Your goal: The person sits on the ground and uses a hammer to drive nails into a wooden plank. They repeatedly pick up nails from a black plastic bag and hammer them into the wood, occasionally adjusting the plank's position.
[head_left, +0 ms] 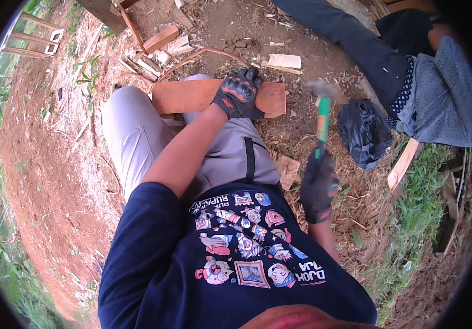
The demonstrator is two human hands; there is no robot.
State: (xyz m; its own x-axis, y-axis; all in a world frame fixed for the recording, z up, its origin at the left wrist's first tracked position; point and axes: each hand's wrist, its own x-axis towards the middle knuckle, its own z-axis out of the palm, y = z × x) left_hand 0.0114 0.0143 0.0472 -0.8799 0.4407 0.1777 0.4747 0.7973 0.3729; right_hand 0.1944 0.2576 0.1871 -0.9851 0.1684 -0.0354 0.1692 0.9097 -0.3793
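Note:
My left hand [239, 92], in a black glove with red knuckle pads, presses down on a reddish wooden board [192, 96] that lies across my knees. My right hand [318, 183], also in a black glove, grips the green handle of a hammer [323, 112]. The hammer's metal head is raised and blurred, just to the right of the board's end. I sit or crouch in grey trousers and a dark blue printed shirt.
A black plastic bag [364, 131] lies on the dirt to the right. Another person in dark trousers and a grey top [438, 93] sits at upper right. Wood offcuts [162, 38] and planks [403, 163] litter the red soil; grass borders both sides.

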